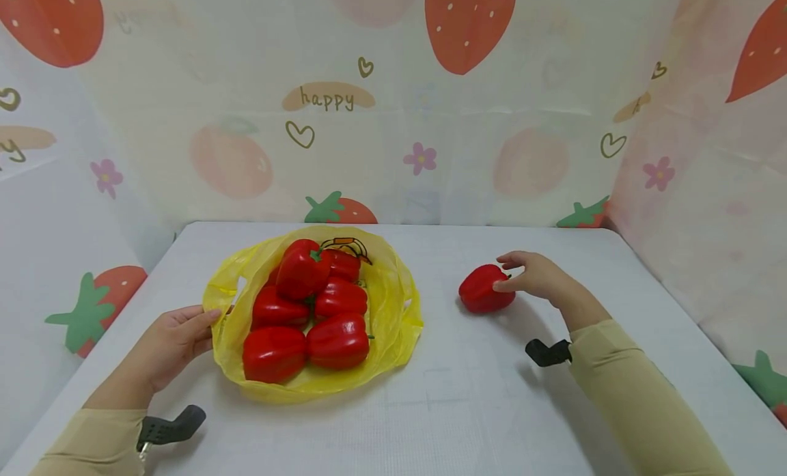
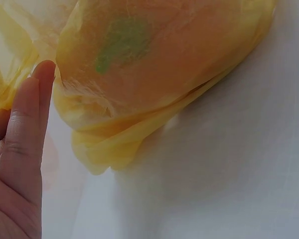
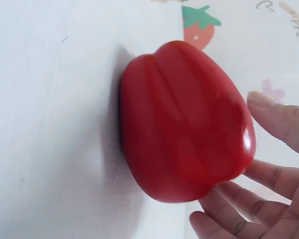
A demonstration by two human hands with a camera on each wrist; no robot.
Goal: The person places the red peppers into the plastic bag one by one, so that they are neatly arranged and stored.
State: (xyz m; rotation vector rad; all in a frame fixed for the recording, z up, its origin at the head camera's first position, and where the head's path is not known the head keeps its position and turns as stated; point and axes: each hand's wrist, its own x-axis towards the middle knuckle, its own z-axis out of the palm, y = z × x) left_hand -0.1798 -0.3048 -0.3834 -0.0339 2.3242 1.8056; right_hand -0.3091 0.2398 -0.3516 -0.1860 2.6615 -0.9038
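Observation:
A yellow plastic bag (image 1: 393, 339) lies with its mouth spread, several red bell peppers inside. At its left rim my left hand (image 1: 175, 343) pinches the plastic between thumb and fingers. In the left wrist view, the straight fingers (image 2: 22, 129) stand beside the thin yellow film. One more red bell pepper (image 1: 482, 289) lies on its side on the white table, right of the bag. My right hand (image 1: 537, 278) is at this pepper's right end, thumb and fingers spread about it. The right wrist view shows the thumb tip (image 3: 261, 99) right at the pepper's edge.
The white table (image 1: 430, 421) ends at a back edge against a hanging cloth (image 1: 467, 121) printed with strawberries. Cloth also rises on the left and right sides. A dark wrist-mounted piece (image 1: 175, 425) juts out below the left hand, another (image 1: 547, 353) below the right.

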